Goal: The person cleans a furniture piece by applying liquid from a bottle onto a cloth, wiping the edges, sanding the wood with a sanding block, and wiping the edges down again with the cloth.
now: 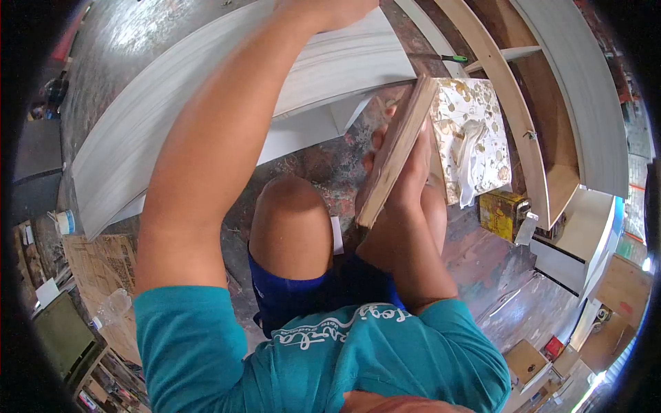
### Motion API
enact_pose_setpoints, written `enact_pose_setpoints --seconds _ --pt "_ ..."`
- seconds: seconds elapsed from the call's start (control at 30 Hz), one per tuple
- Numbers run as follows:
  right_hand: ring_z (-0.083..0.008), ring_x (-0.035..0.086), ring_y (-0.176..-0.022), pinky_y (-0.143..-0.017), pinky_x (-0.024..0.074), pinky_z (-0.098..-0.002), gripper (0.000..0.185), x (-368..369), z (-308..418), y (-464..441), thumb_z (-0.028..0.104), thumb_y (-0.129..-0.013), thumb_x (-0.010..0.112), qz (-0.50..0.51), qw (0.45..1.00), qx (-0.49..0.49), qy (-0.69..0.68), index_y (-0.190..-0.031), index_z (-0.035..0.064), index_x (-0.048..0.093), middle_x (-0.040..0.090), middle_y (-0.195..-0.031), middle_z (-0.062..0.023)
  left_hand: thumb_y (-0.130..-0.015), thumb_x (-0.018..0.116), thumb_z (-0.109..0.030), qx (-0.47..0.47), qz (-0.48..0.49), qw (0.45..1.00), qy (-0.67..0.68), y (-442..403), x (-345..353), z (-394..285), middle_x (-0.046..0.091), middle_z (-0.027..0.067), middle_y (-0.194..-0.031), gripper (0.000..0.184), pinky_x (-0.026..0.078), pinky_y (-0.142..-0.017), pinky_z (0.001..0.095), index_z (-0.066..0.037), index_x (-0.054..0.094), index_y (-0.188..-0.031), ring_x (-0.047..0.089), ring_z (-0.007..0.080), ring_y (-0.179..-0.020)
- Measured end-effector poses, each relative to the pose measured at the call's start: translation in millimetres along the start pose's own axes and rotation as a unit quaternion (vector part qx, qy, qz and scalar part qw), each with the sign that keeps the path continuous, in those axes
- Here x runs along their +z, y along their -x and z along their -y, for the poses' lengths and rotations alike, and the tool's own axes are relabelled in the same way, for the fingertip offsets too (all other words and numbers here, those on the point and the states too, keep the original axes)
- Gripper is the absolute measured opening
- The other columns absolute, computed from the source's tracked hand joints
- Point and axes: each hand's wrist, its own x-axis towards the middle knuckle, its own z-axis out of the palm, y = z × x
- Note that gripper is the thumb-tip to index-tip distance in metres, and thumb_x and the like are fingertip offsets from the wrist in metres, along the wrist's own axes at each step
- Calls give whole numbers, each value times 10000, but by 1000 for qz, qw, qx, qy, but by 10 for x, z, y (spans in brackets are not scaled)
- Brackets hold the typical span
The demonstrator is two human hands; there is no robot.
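My right hand (414, 168) is closed round a wooden block (396, 155), a flat, long piece with a pale, layered edge facing up. It is tilted above my right knee. My left arm reaches across a pale, wood-grained panel (351, 58). At the top edge of the view, my left hand (330, 10) is over the panel's far side; its fingers are cut off, so what they hold or touch cannot be seen. A glue-spotted white board (475, 103) lies just beyond my right hand, with a crumpled whitish strip (471, 155) on it.
A yellow tin (499, 215) stands right of the spotted board. Beyond it curves an open wooden frame (527, 124). A green-handled tool (454, 58) lies near the top. A clear plastic bottle (110, 308) and a cardboard sheet (103, 265) are at left.
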Motion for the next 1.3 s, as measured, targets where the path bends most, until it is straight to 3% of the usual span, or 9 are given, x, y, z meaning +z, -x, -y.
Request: enact_pose_setpoints --seconds 0.47,0.7,0.8,0.87,0.9,0.97,1.03,1.23,1.3 --pt "-141 611 -722 -560 495 -294 544 -12 193 -190 589 -1042 434 -25 999 13 22 -1194 104 626 638 -908 -23 -918 672 -407 44 -22 999 7 8 28 77 728 236 -1159 430 537 -979 497 -107 721 -1223 696 415 -1091" --pt "-151 610 -772 -539 500 -303 551 93 -55 -2 591 -1037 434 -36 997 -74 3 -1212 90 580 607 -936 -25 -916 685 -378 15 4 1000 12 68 -85 -61 729 245 -1140 412 534 -980 498 -80 725 -1198 688 417 -1105" --pt "-156 602 -726 -515 507 -305 560 -23 86 -144 593 -1055 389 10 999 -31 36 -1353 125 469 598 -930 -49 -920 693 -327 21 -20 999 35 -25 116 70 728 251 -1130 375 533 -974 493 -63 725 -1185 690 422 -1090" --pt "-152 576 -653 -488 502 -295 696 -33 274 -373 577 -1079 364 31 998 -34 41 -1667 229 229 557 -949 -74 -925 695 -295 69 -11 995 65 -77 217 183 731 248 -1121 348 533 -966 485 -56 722 -1177 690 431 -1075" --pt "-130 543 -592 -448 470 -290 718 9 271 -352 579 -1080 361 25 999 -32 23 -1669 196 213 536 -911 -65 -927 697 -278 97 -13 992 80 -130 224 208 732 247 -1116 335 533 -963 480 -52 720 -1173 690 435 -1068" --pt "-183 638 -782 -633 549 -323 693 8 41 -220 529 -1096 348 -15 995 -78 67 -1645 114 268 627 -1032 -116 -936 692 -261 111 -10 990 86 -136 201 189 731 241 -1128 315 529 -962 467 -45 717 -1163 684 434 -1075" --pt "-139 575 -718 -539 492 -302 658 195 -152 97 512 -1093 365 -74 990 -122 19 -1616 113 350 615 -919 -66 -943 688 -253 107 -16 991 77 -120 205 199 729 235 -1143 307 524 -968 453 -36 712 -1158 680 424 -1093" --pt "-88 538 -782 -669 451 -235 538 -108 -196 -231 337 -1115 376 23 966 -225 128 -1583 75 420 629 -1035 -40 -959 683 -260 51 6 995 91 -141 209 165 715 218 -1192 333 501 -1002 417 -15 687 -1184 671 366 -1156" --pt "-93 540 -853 -762 462 -249 575 -112 -271 -115 370 -1113 380 21 981 -178 76 -1606 76 370 623 -1099 -41 -962 684 -266 51 14 995 81 -113 169 144 715 211 -1187 343 495 -1011 407 -12 681 -1193 671 350 -1159"
